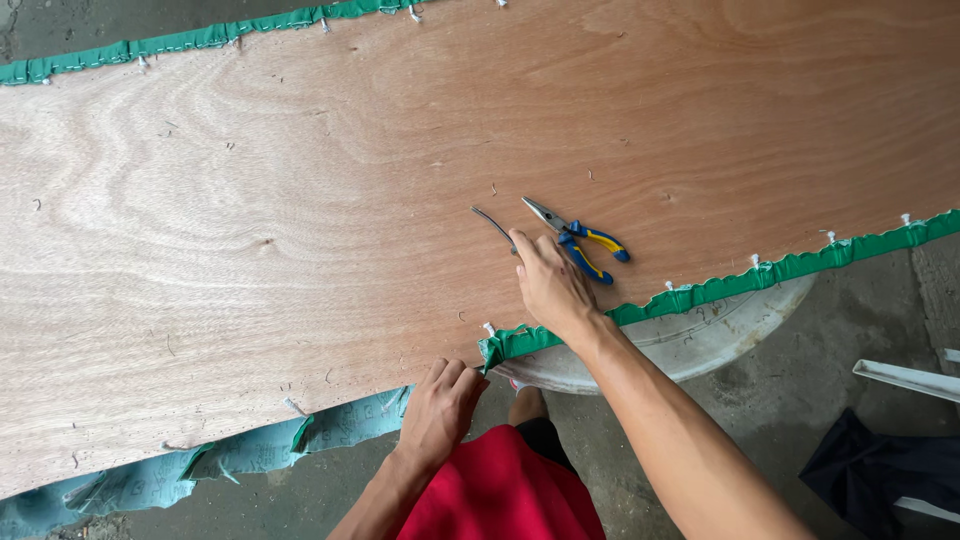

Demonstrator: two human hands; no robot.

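Plywood board; right hand partly hides tool.

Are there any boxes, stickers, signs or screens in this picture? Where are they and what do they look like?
No, none show: only a wooden board edged with green fabric, and pliers with blue-and-yellow handles lying beside the right hand.

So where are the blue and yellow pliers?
The pliers lie on the plywood board, right of centre in the head view, just beyond the right hand.
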